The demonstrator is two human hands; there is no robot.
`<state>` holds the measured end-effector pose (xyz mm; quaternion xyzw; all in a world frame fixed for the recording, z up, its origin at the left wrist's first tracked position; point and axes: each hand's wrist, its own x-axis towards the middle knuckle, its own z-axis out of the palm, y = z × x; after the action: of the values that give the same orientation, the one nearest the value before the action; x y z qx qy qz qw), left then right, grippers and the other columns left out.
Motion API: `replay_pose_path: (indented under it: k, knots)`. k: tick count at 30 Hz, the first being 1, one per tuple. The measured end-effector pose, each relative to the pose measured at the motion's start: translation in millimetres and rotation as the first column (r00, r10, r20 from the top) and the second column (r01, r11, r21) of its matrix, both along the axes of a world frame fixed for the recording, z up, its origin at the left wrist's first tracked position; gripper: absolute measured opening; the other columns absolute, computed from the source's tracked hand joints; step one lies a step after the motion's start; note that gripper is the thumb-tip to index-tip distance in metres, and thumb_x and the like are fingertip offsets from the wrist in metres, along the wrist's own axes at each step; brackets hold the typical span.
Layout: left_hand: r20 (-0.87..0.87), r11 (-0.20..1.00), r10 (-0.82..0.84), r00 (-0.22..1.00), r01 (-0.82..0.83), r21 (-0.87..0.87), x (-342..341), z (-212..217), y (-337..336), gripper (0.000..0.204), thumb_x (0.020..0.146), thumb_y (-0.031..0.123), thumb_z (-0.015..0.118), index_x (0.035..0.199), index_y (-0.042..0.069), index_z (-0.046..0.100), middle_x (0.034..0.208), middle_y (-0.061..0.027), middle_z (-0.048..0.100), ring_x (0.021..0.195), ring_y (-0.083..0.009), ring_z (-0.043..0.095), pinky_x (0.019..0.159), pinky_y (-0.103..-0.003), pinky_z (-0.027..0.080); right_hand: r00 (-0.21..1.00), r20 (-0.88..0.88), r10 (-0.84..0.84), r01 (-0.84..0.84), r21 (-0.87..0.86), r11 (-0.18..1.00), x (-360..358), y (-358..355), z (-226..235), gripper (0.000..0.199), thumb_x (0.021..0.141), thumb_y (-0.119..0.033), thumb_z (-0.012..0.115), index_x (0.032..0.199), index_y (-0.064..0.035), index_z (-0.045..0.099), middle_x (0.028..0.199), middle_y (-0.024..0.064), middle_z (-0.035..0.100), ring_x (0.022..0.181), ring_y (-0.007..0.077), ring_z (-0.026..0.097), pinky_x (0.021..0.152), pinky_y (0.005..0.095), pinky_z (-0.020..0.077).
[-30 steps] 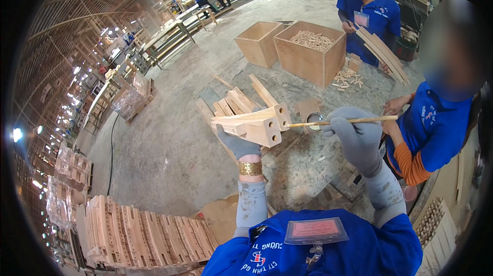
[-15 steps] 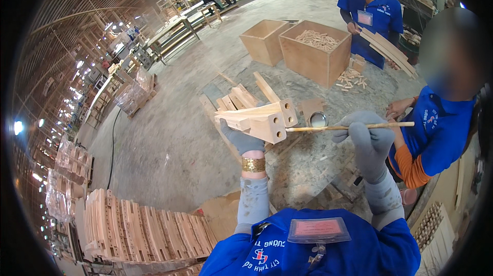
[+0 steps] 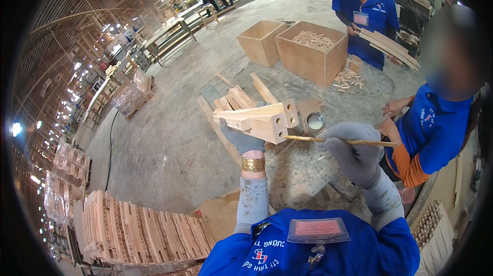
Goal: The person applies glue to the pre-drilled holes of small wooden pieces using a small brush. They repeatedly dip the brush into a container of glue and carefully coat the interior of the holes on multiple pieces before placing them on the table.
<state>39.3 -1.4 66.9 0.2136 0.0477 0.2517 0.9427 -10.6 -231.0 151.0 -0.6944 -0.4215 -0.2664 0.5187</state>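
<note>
My left hand (image 3: 239,140), in a grey glove, is closed around a pair of pale wooden pieces (image 3: 263,128). Their square ends face right and have round holes drilled in them. My right hand (image 3: 353,153), also gloved in grey, pinches a thin wooden stick (image 3: 303,138). The stick's left tip meets the end face of the nearer piece at its lower hole; whether it goes inside I cannot tell. Just beyond the stick stands a small round container (image 3: 315,121) with whitish contents. Past my left hand lie more wooden pieces (image 3: 240,96).
Two plywood boxes stand ahead; the right box (image 3: 310,60) holds many dowels, with loose dowels (image 3: 349,79) beside it. One co-worker (image 3: 426,127) is close on the right, another (image 3: 365,14) holds wooden strips farther off. Stacked drilled parts (image 3: 138,230) fill the lower left.
My right hand has moved left and down, tilting the stick downward to the right. Its tip has dropped toward the lower hole. My left hand keeps its hold on the wooden pieces.
</note>
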Motion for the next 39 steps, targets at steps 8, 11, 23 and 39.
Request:
replay_pose_path:
  k: [8, 11, 23, 39]
  knots:
    - [-0.048, 0.996, 0.039, 0.998, -0.035, 0.084, 6, -7, -1, 0.067, 0.083, 0.06, 0.034, 0.13, 0.012, 0.038, 0.127, -0.0122, 0.043, 0.113, -0.03, 0.045, 0.095, -0.043, 0.039, 0.97, -0.233, 0.075, 0.031, 0.42, 0.907, -7, -7, -6, 0.011, 0.081, 0.001, 0.053, 0.085, 0.0088, 0.059, 0.076, 0.0127, 0.064, 0.064, 0.0149, 0.063, 0.058, 0.0245, 0.0517]
    - [-0.049, 0.993, 0.049, 0.998, -0.044, 0.111, 5, -5, 0, 0.067, 0.084, 0.06, 0.033, 0.13, 0.012, 0.038, 0.127, -0.0123, 0.043, 0.113, -0.0301, 0.045, 0.095, -0.043, 0.039, 0.922, -0.359, 0.144, 0.044, 0.468, 0.883, -13, -5, 2, 0.01, 0.082, 0.002, 0.052, 0.084, 0.0089, 0.059, 0.08, 0.0134, 0.064, 0.066, 0.0158, 0.064, 0.06, 0.0243, 0.0523]
    - [-0.049, 0.986, -0.016, 0.999, 0.024, 0.165, 5, 1, -4, 0.071, 0.084, 0.061, 0.032, 0.133, 0.01, 0.033, 0.129, -0.0144, 0.04, 0.116, -0.032, 0.043, 0.096, -0.045, 0.037, 0.999, -0.009, 0.048, -0.046, 0.119, 0.992, 4, 6, 4, 0.008, 0.077, -0.002, 0.064, 0.083, 0.0027, 0.061, 0.081, 0.0116, 0.064, 0.063, 0.0216, 0.062, 0.056, 0.0282, 0.0494]
    - [-0.017, 0.957, -0.048, 0.999, 0.051, 0.286, 9, 3, -7, 0.069, 0.085, 0.06, 0.031, 0.133, 0.01, 0.031, 0.128, -0.0184, 0.04, 0.111, -0.0353, 0.047, 0.094, -0.045, 0.04, 0.901, -0.421, 0.103, 0.191, 0.598, 0.778, -9, -7, 5, 0.012, 0.086, 0.0, 0.045, 0.087, 0.008, 0.054, 0.071, 0.0155, 0.062, 0.06, 0.0175, 0.063, 0.059, 0.0244, 0.0518]
